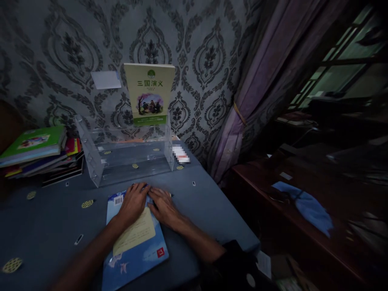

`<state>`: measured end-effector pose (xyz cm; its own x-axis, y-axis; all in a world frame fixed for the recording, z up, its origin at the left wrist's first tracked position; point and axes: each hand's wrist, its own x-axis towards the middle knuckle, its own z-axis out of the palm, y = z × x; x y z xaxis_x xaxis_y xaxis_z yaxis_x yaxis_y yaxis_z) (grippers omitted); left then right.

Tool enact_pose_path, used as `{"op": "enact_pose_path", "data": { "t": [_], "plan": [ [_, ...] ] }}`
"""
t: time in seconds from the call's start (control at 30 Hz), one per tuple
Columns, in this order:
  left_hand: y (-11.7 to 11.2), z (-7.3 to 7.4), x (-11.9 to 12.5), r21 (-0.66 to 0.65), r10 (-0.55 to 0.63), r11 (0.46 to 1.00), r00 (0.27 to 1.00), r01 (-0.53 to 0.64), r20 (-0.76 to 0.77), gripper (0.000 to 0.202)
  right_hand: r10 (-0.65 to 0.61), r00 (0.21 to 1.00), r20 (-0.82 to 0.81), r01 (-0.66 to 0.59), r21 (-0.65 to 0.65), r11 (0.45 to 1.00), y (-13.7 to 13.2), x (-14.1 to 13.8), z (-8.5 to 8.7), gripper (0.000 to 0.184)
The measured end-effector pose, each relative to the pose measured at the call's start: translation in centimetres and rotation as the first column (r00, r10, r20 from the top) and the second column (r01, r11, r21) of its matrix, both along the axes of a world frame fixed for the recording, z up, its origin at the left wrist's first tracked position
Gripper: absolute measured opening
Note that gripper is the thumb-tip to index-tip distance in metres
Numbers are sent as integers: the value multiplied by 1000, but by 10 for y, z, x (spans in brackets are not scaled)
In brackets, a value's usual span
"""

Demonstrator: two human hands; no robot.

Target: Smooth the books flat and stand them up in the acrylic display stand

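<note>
A blue book (138, 264) lies on the table with its back cover up, showing a pale yellow text panel and a barcode. My left hand (134, 204) rests over its far edge, fingers bent down at that edge. Against it, at the far right corner of the book, is my right hand (165, 206), its thumb on the cover side and its fingers bent over the edge; the fingertips of both hands are partly hidden. Just beyond stands a clear acrylic book rack (93, 157), with a pale yellow-green book (150, 95) upright in its back tier.
A stack of books (33, 147) sits at the left on the blue-grey tablecloth (206, 214). A small blurred white item (181, 154) lies right of the rack. Patterned wallpaper rises behind. To the right are a tied purple curtain (239, 105) and a dark red surface with blue cloth (306, 206).
</note>
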<state>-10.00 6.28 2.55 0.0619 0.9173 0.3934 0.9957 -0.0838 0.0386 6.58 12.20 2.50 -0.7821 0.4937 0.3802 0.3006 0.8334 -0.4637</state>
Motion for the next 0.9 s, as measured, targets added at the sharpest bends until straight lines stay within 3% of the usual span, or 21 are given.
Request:
{"op": "enact_pose_path", "data": {
  "t": [0.2,0.9],
  "plan": [
    [-1,-3,0,5,-32,999,999,32,16,43,14,1000,-18,-13,18,1000,-3,6,0,38],
    [-5,10,5,-56,-53,997,997,56,52,32,23,1000,-1,-23,3,1000,-8,11,5,36]
  ]
}}
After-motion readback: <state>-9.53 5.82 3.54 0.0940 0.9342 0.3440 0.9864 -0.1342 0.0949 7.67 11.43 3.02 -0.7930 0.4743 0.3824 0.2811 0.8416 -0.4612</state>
